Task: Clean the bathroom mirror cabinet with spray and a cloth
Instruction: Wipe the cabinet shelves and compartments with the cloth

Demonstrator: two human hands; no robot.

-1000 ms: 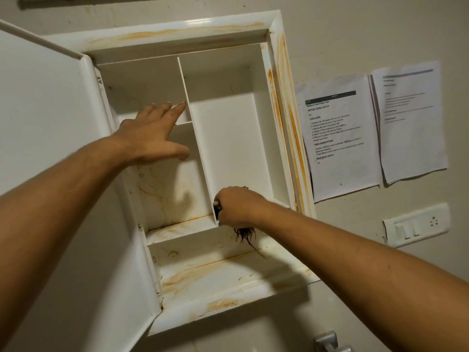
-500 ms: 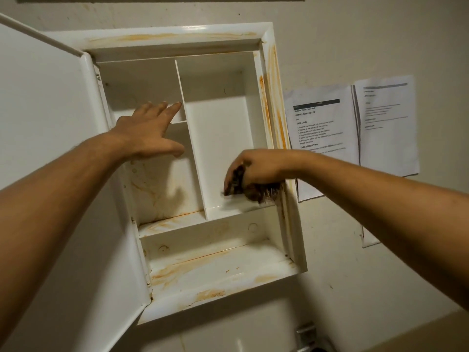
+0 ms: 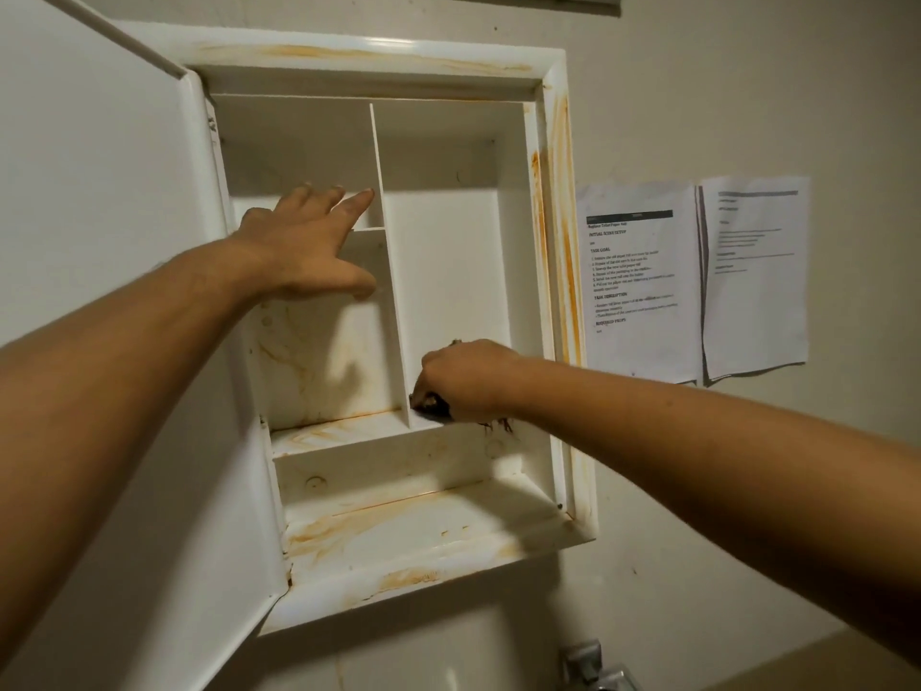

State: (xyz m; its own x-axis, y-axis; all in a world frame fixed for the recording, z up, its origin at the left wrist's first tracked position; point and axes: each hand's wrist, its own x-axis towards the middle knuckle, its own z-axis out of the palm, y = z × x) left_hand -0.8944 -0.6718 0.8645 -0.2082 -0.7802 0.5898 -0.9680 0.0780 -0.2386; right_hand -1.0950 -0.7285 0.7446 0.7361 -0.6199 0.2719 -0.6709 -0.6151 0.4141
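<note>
The white mirror cabinet (image 3: pixel 553 202) hangs open on the wall, streaked with orange stains on its frame, shelves and left compartment. Its door (image 3: pixel 99 241) stands swung out at the left. My left hand (image 3: pixel 309 246) lies flat, fingers spread, against the left compartment near the upright divider. My right hand (image 3: pixel 463 379) is closed around a dark frayed cloth (image 3: pixel 431 403), pressed on the floor of the right compartment at the divider's foot. Most of the cloth is hidden in my fist. No spray bottle shows.
Two printed sheets (image 3: pixel 643 276) are taped to the wall right of the cabinet. A metal fitting (image 3: pixel 588 665) pokes out below the cabinet. The bottom shelf (image 3: pixel 413 536) juts forward with orange smears.
My right hand with the cloth swept right along the right compartment's shelf, then back left to the divider's foot. My left hand stayed on the left compartment.
</note>
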